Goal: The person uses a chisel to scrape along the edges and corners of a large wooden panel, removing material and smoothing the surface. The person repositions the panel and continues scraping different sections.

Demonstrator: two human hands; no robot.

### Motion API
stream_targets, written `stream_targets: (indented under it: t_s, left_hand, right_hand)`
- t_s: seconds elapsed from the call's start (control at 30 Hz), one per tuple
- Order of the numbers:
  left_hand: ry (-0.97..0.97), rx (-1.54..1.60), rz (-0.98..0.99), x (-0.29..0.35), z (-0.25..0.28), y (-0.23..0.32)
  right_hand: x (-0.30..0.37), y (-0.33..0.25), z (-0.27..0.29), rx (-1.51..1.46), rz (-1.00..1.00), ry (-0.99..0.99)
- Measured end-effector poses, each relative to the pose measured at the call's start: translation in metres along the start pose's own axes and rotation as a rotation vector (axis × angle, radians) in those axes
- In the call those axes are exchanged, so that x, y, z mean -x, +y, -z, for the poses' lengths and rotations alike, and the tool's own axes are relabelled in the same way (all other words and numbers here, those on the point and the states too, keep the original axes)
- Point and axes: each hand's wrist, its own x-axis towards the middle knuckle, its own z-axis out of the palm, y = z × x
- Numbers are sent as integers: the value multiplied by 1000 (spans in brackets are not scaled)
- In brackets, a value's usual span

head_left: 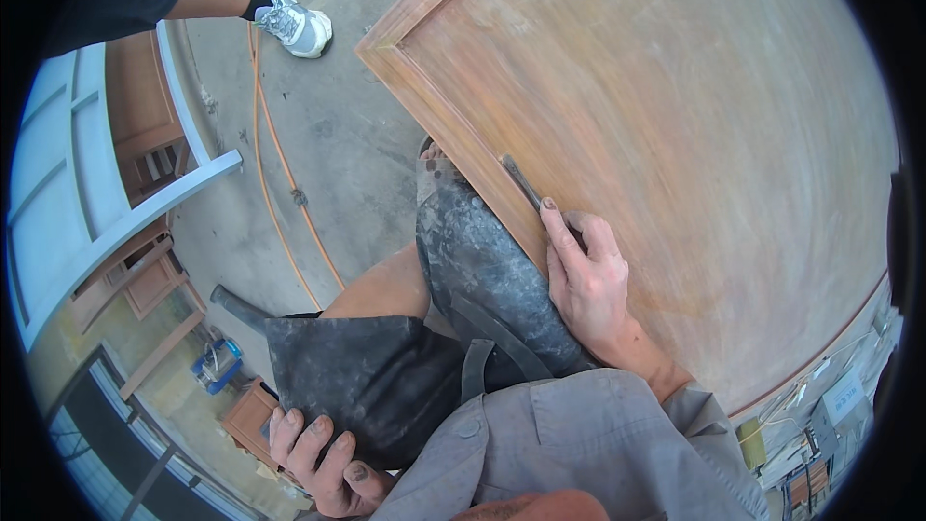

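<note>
Currently | right hand: grip grasping dark scraper tool against near-left moulding of wooden door panel | left hand: curled, grip released, low near-left | risk: tool tip slips, gouging moulding.

Wooden panel right, tool on its edge; cable on floor left.

Small white rectangular label or sign at the lower right edge beside the wooden panel, tilted, its markings too small to tell, blue-and-white pack of bottles on the floor at lower left, no screens visible
</note>
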Motion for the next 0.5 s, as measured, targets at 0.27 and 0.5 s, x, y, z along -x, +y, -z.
stream_targets:
  t_s: [0.27,0.5]
  left_hand:
    - [-40,-8,-51,2,5,-8]
    - [-99,-14,-21,1,11,-5]
  right_hand:
    - [-9,-2,-4,21,27,-1]
    - [-7,2,-7,-2,23,29]
